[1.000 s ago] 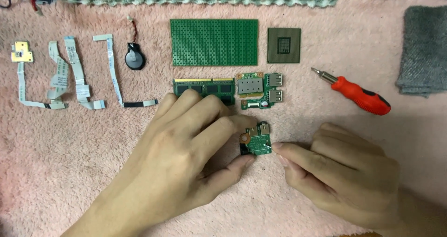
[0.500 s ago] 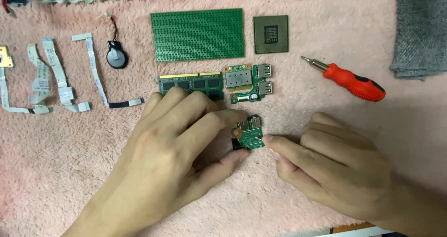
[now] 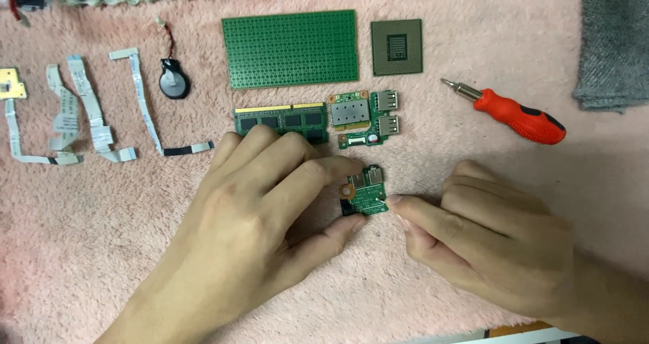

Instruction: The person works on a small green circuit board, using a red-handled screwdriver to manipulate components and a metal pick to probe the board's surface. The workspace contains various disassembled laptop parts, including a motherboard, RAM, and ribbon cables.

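Between both hands — left hand [image 3: 250, 229] pinching, right hand [image 3: 493, 239] touching — sits a small green circuit board [image 3: 366, 192].

Left hand [image 3: 257, 215] lies palm down, thumb and forefinger pinched. Right hand [image 3: 487, 239] rests near it, fingers curled, forefinger extended left.

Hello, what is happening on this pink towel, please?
A person holds a small green circuit board between both hands on the fluffy pink towel. The left hand pinches it with thumb and fingers; the right hand touches its right edge with a fingertip. Behind lie a green memory stick, a large green perforated board and a red-handled screwdriver.
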